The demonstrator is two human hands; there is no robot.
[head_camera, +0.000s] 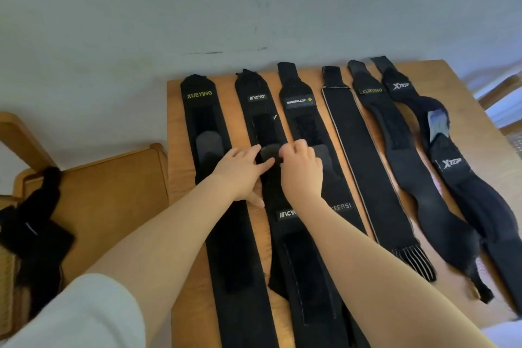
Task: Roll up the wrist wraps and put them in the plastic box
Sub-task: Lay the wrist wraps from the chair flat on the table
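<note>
Several black wrist wraps lie side by side, stretched lengthwise on a wooden table (175, 127). From the left they are a XUEYING wrap (206, 121), a wrap with a white logo (261, 116), a MANUEKLEAR wrap (305, 118), a plain one with pale edges (361, 150), a second XUEYING wrap (395, 135) and an XTEP wrap (449, 167). My left hand (240, 172) rests flat on the second wrap with fingers straight. My right hand (300, 169) pinches the grey tab at that wrap's middle. No plastic box is in view.
A wooden chair (113, 192) stands left of the table, with a black bundle of cloth (36, 234) on its seat. A pale wall runs behind the table. Another chair (500, 93) shows at the far right edge.
</note>
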